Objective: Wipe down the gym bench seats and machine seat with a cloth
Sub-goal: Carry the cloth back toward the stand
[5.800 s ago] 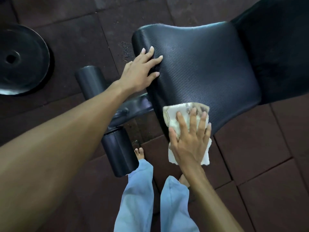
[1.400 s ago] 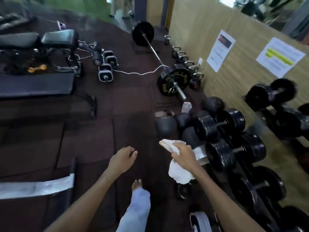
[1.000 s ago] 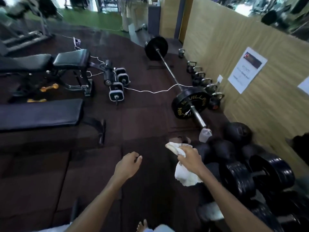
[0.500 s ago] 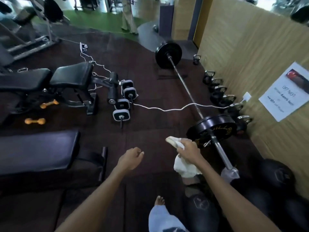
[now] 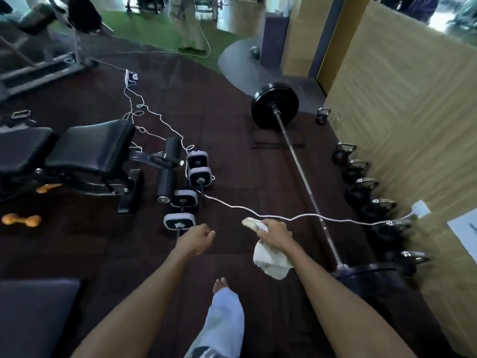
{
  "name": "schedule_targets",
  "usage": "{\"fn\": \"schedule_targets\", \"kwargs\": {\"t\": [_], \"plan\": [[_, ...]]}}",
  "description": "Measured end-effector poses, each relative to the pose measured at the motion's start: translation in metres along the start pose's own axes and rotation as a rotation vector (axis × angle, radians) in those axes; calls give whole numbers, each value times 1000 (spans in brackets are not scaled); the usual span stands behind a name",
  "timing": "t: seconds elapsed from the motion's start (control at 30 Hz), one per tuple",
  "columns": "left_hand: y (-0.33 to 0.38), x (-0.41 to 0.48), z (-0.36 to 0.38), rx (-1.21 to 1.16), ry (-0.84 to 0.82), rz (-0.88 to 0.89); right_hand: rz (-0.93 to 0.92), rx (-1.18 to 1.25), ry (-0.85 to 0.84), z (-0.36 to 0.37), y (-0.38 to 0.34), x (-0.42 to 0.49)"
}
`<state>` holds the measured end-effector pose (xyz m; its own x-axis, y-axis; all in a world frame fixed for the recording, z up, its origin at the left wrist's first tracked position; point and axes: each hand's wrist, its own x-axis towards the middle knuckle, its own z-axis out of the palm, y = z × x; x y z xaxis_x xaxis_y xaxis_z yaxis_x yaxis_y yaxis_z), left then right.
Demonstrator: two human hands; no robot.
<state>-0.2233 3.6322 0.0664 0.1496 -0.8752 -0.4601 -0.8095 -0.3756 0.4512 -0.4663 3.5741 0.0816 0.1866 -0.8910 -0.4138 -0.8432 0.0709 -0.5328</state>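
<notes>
My right hand (image 5: 275, 233) grips a white cloth (image 5: 269, 262), which hangs below my fist over the dark rubber floor. My left hand (image 5: 196, 237) is held out beside it, fingers loosely curled, with nothing in it. A black adjustable bench with a padded seat (image 5: 90, 148) and back pad (image 5: 20, 148) stands at the left, well ahead of both hands. Another flat black bench pad (image 5: 36, 311) shows at the bottom left corner.
A barbell (image 5: 304, 187) with black plates lies on the floor to the right. A white cable (image 5: 309, 217) crosses the floor ahead. Adjustable dumbbells (image 5: 191, 192) sit by the bench's foot rollers. Kettlebells (image 5: 366, 189) line the wooden wall. Orange dumbbells (image 5: 22, 219) lie at the left. A person stands far off.
I have walked forward from the wiped seat across the gym floor. The bench at the left and the barbell are closer. The cloth stays in my right hand.
</notes>
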Motion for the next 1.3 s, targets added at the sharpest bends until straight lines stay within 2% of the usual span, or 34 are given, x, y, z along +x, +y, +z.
{"fn": "schedule_targets", "kwargs": {"t": [0.23,0.43,0.6,0.83,0.97,1.2,1.3], "plan": [[51,187,-93,-8,-16,47,42,-48,7,-86,-58,178],[95,341,-176,6,-11,71,-4,-66,105,-165,-86,330],[133,498,-244,16,25,71,-37,17,196,-222,-102,492],[192,687,-344,-77,64,-16,-44,11,161,-306,-171,721],[212,777,-400,-92,50,-51,-132,-62,154,-341,-210,833],[235,1003,-498,-71,60,-41,-211,-87,123,-401,-282,1042],[248,1106,-559,-89,40,-49,-174,-128,122,-437,-319,1145]]}}
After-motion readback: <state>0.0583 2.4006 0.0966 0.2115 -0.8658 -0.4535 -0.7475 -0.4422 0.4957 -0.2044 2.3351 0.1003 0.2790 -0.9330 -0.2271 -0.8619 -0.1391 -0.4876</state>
